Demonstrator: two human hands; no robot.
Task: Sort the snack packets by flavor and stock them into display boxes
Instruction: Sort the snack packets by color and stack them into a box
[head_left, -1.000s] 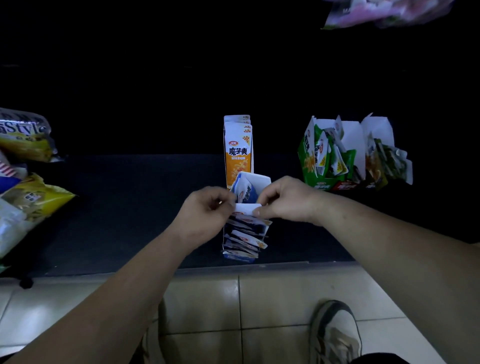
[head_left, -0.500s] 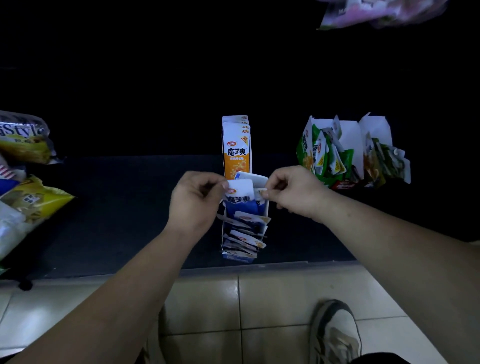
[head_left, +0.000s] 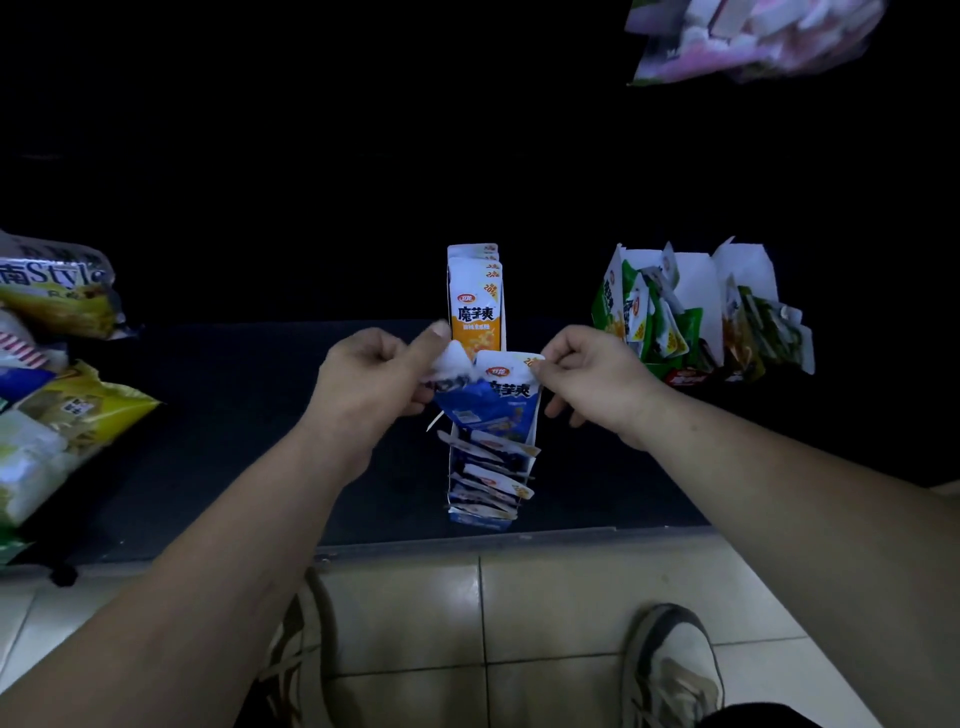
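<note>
The blue packet (head_left: 493, 402) is held up over the far end of the blue display box (head_left: 485, 512), its lower edge just at the box's opening. The left hand (head_left: 374, 387) pinches its top left corner, which looks crumpled, and the right hand (head_left: 597, 384) pinches its top right corner between thumb and fingers (head_left: 545, 366); the rest of both hands is curled. The box lies on the dark table (head_left: 234, 441) near its front edge, already holding a row of blue packets leaning one on another.

Judging by this, the step in hand is stocking the blue flavor, with this packet about to go in at the far end. The next move likely calls for smoothing the bent corner, lowering the packet upright behind the row, and letting go without knocking the others.

Just beyond stands the orange box (head_left: 475, 306), upright. To the right sit the green boxes (head_left: 613, 306) with packets sticking out. Large snack bags (head_left: 57, 395) lie at the left edge.
</note>
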